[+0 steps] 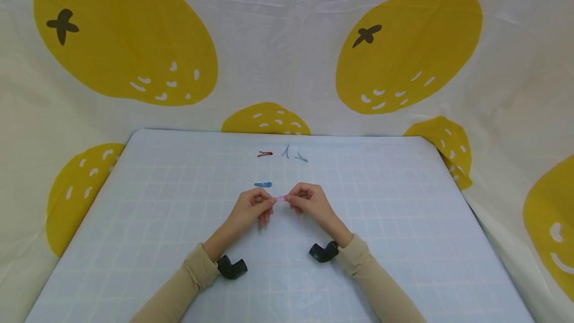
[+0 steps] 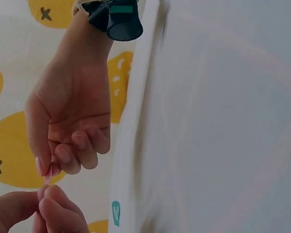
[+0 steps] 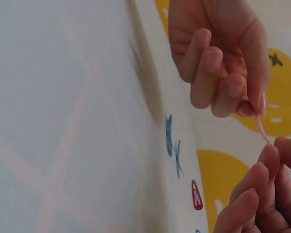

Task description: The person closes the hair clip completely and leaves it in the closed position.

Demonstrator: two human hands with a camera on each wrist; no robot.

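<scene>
Clip (image 3: pixel 260 129), pink (right-wrist view: curved)

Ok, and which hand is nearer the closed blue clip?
Left. In the head view, the left hand shows just below the closed blue clip; the right hand is farther off, to the clip's right.

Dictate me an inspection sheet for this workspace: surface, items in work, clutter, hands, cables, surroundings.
Surface: pale table with faint grid lines.
Items in work: pink clip between the hands; blue clip just beyond; red clip, grey-blue clip and teal clip near the far edge.
Clutter: nothing seen.
Hands: left hand and right hand pinch opposite ends of the pink clip.
Cables: nothing seen.
Surroundings: whitish cloth with yellow fruit-like shapes.
</scene>
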